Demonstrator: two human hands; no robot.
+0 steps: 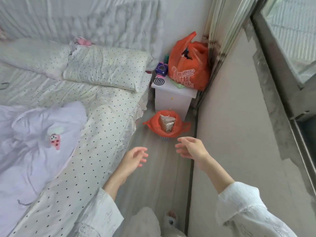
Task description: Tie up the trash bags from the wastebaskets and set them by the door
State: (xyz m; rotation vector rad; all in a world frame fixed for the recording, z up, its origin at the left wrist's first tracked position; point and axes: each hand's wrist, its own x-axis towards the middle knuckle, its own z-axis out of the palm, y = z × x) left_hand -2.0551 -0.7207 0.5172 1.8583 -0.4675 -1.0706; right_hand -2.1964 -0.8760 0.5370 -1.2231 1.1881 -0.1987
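Reaching with fingers spread and empty, left hand (135,158) and right hand (191,148) near the orange trash bag (154,124).

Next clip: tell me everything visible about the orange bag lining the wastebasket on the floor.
The orange trash bag is thin, crinkly plastic lining a small wastebasket whose rim it covers. It stands upright on the floor before the white nightstand, beside the bed. Its mouth is open and untied, with handle loops splayed left and right. Pale crumpled packaging shows inside. Neither hand touches it.
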